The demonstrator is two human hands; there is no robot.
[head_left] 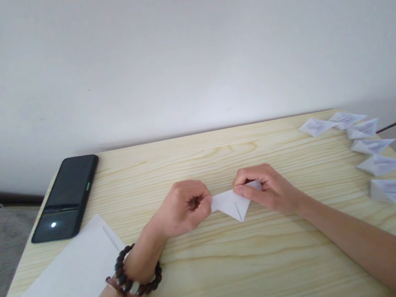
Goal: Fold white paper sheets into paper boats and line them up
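Between my two hands, just above the wooden table, is a small piece of folded white paper [235, 206]. It has a triangular point hanging down with a dark crease line in it. My left hand [187, 206] pinches its left end between thumb and index finger. On the other side, my right hand [263, 186] grips the right part, thumb in front and the fingers curled behind. The fingers cover both ends of the paper.
Several folded paper boats [384, 164] line the right side of the table [214, 273]. A black phone [66, 197] lies at the far left. White paper sheets [69, 277] rest below it, partly under my left forearm. A pale wall [185, 52] rises behind the table.
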